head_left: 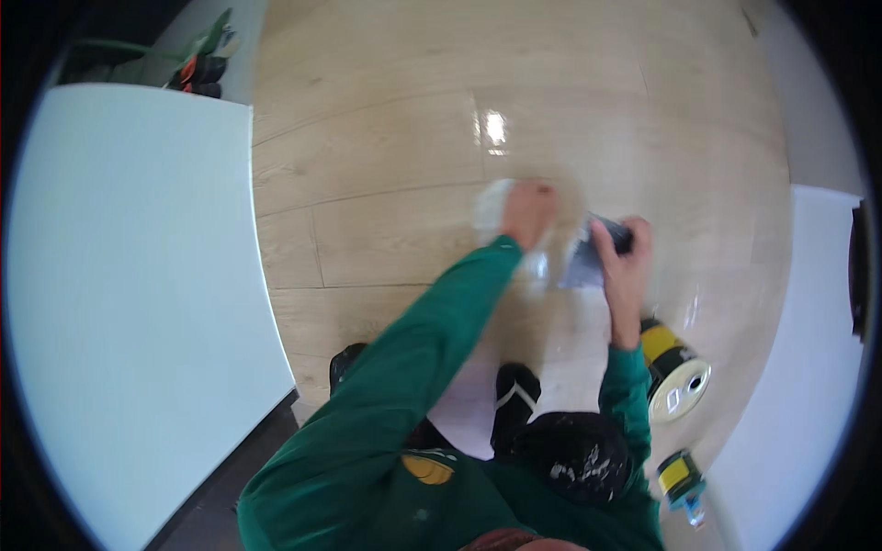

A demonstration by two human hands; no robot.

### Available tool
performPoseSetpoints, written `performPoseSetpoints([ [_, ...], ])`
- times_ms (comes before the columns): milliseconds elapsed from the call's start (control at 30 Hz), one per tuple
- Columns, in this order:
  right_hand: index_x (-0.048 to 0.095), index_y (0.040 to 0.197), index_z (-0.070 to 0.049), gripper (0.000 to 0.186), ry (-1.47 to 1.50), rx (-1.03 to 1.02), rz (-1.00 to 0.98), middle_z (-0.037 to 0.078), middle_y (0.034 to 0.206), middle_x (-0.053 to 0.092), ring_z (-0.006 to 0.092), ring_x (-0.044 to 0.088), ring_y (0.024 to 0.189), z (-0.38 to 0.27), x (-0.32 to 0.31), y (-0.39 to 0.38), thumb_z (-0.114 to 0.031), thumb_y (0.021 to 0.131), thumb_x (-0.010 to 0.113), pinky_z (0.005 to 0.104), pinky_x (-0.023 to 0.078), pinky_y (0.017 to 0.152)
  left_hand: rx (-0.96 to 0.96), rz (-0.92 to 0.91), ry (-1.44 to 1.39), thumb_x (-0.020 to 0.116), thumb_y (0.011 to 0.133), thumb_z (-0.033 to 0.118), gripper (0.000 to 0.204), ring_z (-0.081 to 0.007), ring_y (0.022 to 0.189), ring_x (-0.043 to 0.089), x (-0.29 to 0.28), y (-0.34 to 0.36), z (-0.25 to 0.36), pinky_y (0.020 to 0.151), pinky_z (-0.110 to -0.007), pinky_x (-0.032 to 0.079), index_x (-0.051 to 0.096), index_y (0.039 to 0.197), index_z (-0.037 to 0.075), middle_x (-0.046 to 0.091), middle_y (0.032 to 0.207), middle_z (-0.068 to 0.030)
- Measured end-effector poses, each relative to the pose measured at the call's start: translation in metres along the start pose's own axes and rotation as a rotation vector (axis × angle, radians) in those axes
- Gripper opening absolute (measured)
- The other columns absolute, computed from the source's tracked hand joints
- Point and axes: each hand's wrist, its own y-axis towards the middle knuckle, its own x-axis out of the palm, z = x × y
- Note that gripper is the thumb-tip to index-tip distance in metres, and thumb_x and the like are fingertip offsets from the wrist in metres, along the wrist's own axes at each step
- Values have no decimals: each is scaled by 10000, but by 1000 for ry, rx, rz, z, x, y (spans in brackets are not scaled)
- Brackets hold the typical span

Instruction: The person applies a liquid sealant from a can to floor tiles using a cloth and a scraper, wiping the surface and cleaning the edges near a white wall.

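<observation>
The left hand [531,218] is blurred beside a white item [491,206] over the wooden floor [395,151]; its finger opening and hold cannot be determined. The right hand [628,264], thumb and fingers curled, grips a dark grey object [582,264] to its left. A yellow-and-black can [678,390] is positioned near the right forearm.

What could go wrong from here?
The right sleeve looks close to the big can and might knock it. The floor shines; if wet, a foot might slip. The dark item might drop if the right hand loosens.
</observation>
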Motion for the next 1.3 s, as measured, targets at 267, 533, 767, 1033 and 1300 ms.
performPoseSetpoints([
  [267,564,965,-28,363,-188,67,178,3,858,487,129,460,795,-4,-93,-14,-272,954,832,286,414,705,256,414,127,659,943,168,103,-376,993,611,-25,11,-39,837,-528,490,655,972,69,641,1030,-146],
  [533,557,967,-15,365,-217,-48,-104,57,897,522,200,505,848,-33,-29,-38,-272,958,816,338,440,784,-246,893,334,671,999,228,186,-393,1094,641,-241,-132,-290,953,-491,511,739,1089,80,702,1175,-168],
  [767,543,967,-1,402,-261,-317,-398,134,944,512,304,529,862,-56,46,-36,-234,888,861,398,451,799,-388,826,430,595,1029,183,470,-420,1397,520,-228,-306,-334,1188,-487,410,579,1466,10,574,1501,-223],
  [1033,541,960,5,428,-315,-340,-648,147,933,497,316,516,823,-75,119,-61,-258,873,867,427,447,749,-570,730,520,560,1025,303,622,-408,1521,386,-252,-278,-347,1271,-505,293,469,1555,-10,438,1627,-240],
  [1300,526,951,9,426,-301,-271,-595,146,937,493,320,508,857,-63,110,-55,-244,878,861,420,442,794,-756,736,526,559,1036,405,659,-370,1439,477,-250,-294,-342,1133,-563,383,471,1560,16,443,1649,-170],
])
